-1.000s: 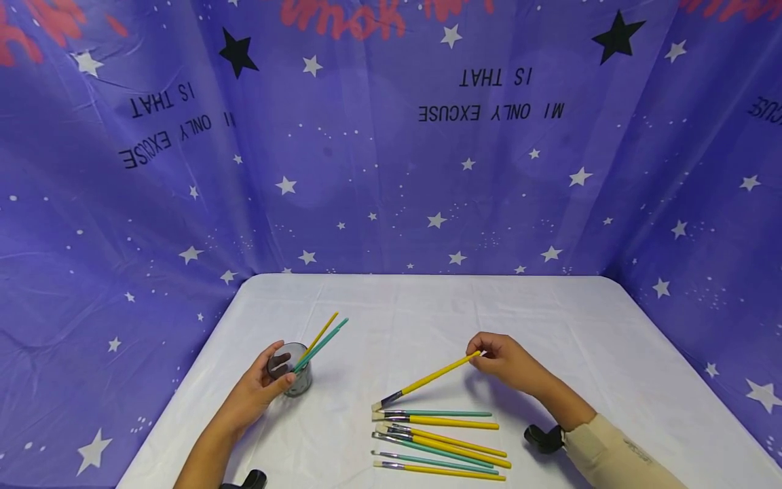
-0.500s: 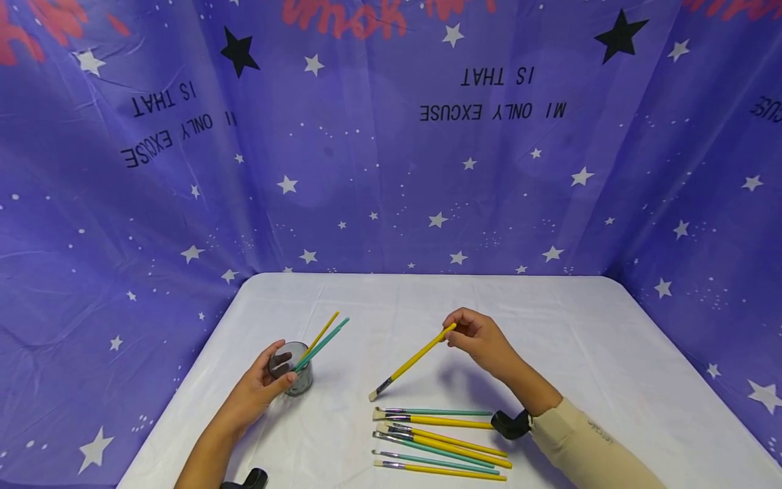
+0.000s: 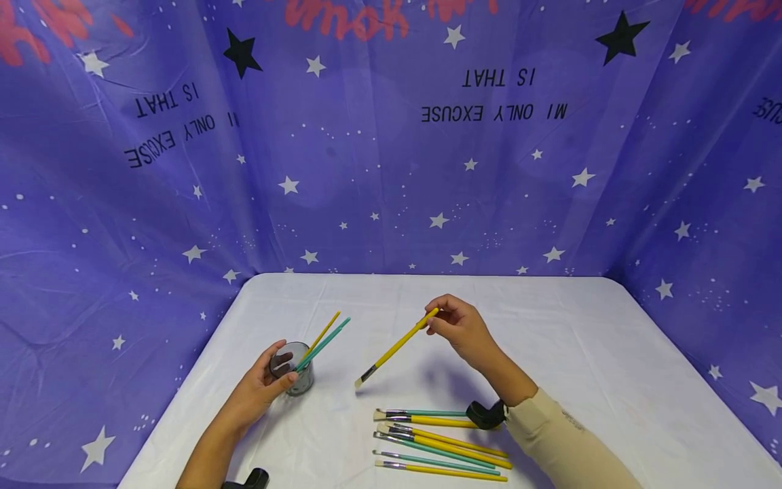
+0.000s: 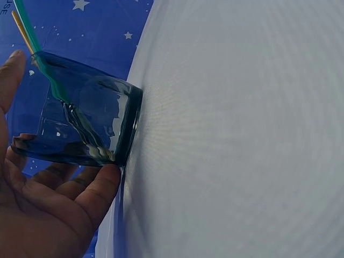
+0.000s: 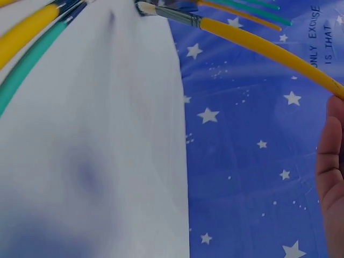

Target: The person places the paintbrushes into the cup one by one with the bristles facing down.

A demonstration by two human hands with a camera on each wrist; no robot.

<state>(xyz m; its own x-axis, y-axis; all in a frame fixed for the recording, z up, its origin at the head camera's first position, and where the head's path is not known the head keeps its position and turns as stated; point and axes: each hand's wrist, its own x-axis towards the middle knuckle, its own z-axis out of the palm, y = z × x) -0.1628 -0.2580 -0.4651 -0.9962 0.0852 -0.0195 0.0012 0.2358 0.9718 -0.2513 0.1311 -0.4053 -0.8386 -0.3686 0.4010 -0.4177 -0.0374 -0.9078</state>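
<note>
My left hand grips a tinted glass that stands on the table's left half. Inside it lean one yellow and two teal paintbrushes, handles up, bristles at the bottom in the left wrist view. Above the table, my right hand pinches a yellow paintbrush near its handle end. That brush slants with its pale bristles down and to the left, apart from the glass. Below it, several yellow and teal paintbrushes lie side by side on the table, bristles to the left.
A white cloth covers the table. Purple curtain with stars surrounds its back and sides. A black wrist device on the right arm partly hides the upper brushes' handle ends.
My right hand has lifted the yellow paintbrush off the row and carried it left and toward the back, tilting it more steeply. My left hand and the glass have stayed in place.
</note>
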